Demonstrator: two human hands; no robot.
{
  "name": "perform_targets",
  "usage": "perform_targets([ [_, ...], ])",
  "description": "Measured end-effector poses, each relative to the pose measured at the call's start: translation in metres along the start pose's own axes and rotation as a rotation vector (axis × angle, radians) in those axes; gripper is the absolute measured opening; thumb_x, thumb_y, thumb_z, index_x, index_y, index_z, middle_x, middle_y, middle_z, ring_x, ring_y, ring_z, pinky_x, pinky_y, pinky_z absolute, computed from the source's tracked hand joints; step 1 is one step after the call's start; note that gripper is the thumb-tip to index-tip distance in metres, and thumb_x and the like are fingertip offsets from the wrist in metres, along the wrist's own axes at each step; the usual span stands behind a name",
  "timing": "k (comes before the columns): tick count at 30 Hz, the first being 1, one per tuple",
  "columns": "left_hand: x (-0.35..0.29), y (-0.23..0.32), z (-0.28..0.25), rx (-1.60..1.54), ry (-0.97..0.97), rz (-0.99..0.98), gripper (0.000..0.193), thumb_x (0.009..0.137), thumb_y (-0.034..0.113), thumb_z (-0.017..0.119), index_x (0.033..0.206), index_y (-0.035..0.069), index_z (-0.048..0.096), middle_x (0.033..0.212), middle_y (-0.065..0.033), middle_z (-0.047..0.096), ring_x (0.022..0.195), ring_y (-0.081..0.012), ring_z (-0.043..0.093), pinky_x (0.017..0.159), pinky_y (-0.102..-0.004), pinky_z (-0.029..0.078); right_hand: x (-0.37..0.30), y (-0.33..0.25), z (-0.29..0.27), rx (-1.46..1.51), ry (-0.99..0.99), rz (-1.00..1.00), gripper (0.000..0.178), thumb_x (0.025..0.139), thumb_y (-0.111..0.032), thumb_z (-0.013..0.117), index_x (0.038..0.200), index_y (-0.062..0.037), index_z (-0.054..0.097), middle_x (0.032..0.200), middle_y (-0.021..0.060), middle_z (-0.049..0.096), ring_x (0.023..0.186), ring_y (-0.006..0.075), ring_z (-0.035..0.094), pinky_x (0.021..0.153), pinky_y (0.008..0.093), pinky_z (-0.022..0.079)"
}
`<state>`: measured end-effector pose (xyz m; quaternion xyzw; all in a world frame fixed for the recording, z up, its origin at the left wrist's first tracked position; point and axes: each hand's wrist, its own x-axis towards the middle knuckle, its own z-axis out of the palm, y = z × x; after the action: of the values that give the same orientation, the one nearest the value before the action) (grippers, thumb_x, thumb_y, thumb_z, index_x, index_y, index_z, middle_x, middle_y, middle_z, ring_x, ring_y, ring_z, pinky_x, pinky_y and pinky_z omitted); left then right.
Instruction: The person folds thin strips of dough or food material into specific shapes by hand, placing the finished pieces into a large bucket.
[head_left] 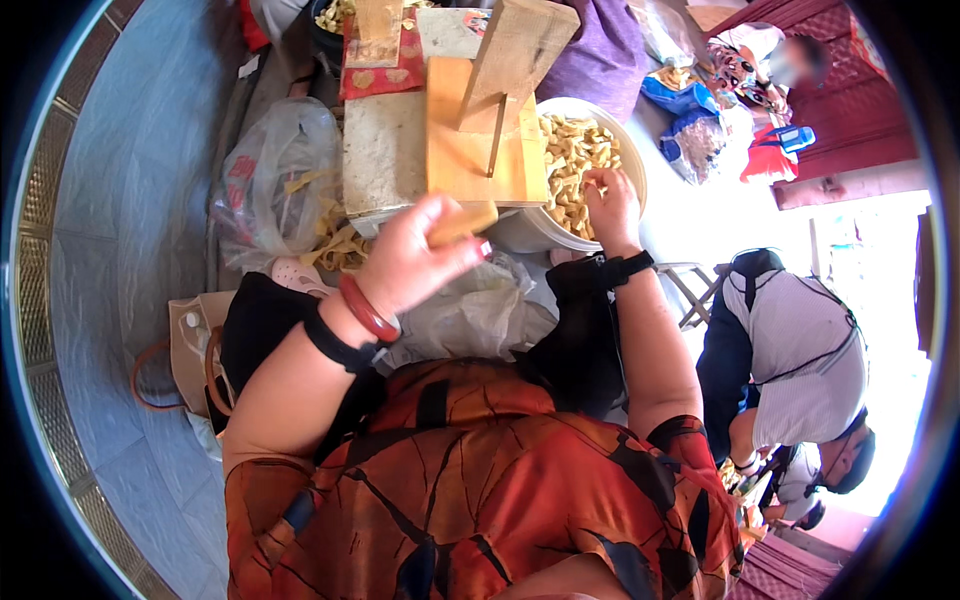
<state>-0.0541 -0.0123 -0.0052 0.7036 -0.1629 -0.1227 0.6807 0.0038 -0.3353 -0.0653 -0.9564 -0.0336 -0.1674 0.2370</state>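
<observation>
My left hand: partly closed, one tan piece held between thumb and fingers, at the near edge of the board; contact with the board, cannot tell. My right hand: fingers curled down at the pale pieces in the white bucket; whether it grips one, I cannot tell. Board: wooden, on the table, bearing a tilted plank and a thin rod. Left of the table: clear plastic bag, pale strips beside it. Behind the bucket: purple cloth.
</observation>
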Motion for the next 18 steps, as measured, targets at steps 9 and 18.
perform_targets([
  [9,-0.026,-0.039,0.047,0.265,-0.345,-0.097,0.013,0.085,0.012,0.067,0.091,0.003,0.059,0.078,-0.0113,0.065,0.071,-0.0206,0.063,0.068,-0.0314,0.049,-0.011,0.020,0.060,-0.186,-0.352,0.286,0.015,0.074,-0.023,0.068,0.079,-0.0090,0.066,0.082,0.0124,0.066,0.085,0.0331,0.063,0.075,0.0436,0.051],
  [18,-0.019,-0.042,0.045,0.321,-0.313,-0.044,0.011,0.086,0.011,0.065,0.092,0.004,0.060,0.079,-0.0137,0.065,0.071,-0.0258,0.064,0.065,-0.0332,0.048,0.006,0.026,0.066,-0.318,-0.216,-0.020,0.013,0.080,-0.011,0.059,0.091,-0.0091,0.064,0.100,0.0139,0.060,0.098,0.0341,0.058,0.083,0.0464,0.047],
])
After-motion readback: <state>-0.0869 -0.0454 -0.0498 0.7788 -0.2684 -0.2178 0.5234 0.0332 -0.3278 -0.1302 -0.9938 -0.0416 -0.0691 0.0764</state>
